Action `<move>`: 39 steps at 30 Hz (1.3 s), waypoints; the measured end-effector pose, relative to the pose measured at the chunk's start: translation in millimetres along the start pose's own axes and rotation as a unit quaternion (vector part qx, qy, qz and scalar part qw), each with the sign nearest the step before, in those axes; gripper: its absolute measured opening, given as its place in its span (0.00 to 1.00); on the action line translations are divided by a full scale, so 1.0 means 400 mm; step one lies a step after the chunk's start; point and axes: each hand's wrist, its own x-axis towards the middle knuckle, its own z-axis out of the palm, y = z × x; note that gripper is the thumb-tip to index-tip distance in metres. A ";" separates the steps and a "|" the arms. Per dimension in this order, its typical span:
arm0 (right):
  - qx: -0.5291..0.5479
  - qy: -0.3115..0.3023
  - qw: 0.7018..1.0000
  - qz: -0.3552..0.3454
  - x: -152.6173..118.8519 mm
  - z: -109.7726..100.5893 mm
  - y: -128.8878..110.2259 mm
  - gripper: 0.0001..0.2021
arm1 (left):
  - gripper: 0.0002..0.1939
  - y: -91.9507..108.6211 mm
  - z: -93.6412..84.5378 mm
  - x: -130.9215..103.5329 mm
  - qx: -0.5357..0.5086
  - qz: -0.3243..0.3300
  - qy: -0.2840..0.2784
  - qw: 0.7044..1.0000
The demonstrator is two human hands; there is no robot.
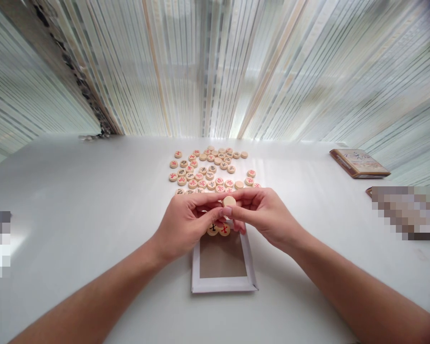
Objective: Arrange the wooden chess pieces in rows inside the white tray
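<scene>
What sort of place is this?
Probably a room in a home, by a window: a striped curtain hangs behind a white tabletop, with round character-marked game pieces spread on it.

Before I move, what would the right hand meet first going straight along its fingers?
Most likely the left hand, just across the small wooden disc that the right hand holds. Depth leaves unclear whether both hands already touch.

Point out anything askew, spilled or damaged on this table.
Nothing looks spilled or damaged. Slightly odd: in the loose spread beyond the white-rimmed box, a few blank-topped discs lie among marked discs.
</scene>
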 end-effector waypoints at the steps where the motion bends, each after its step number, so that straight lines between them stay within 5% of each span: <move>1: -0.007 0.007 1.000 0.003 -0.001 0.001 -0.001 0.22 | 0.15 -0.001 0.001 -0.002 0.004 0.006 -0.005 1.000; 17: -0.015 -0.023 0.999 -0.028 -0.005 0.002 -0.006 0.18 | 0.17 -0.008 0.001 -0.011 -0.055 0.020 -0.045 0.997; 33: 0.020 -0.070 0.996 -0.046 -0.003 -0.011 -0.002 0.10 | 0.15 -0.003 0.002 -0.007 -0.055 0.030 0.003 0.998; 39: 0.034 -0.056 0.996 -0.052 0.000 -0.006 -0.003 0.14 | 0.12 -0.001 -0.001 -0.001 -0.034 0.034 0.038 0.998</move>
